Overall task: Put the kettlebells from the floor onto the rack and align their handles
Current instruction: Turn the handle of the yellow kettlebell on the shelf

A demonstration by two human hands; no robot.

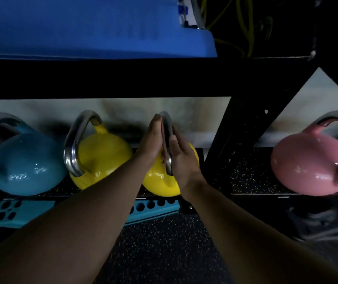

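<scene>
On the rack's lower shelf point(244, 177) I see a blue kettlebell point(24, 167), a yellow kettlebell point(102, 152) and a second yellow kettlebell point(160, 185) in a row. My left hand point(150, 142) and right hand point(182, 160) press flat, fingers straight, against either side of its handle point(166, 134).

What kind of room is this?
Most likely a gym. Coloured kettlebells sit in a row on a black rack, the floor looks like speckled rubber, and a blue mat lies on the shelf above.
</scene>
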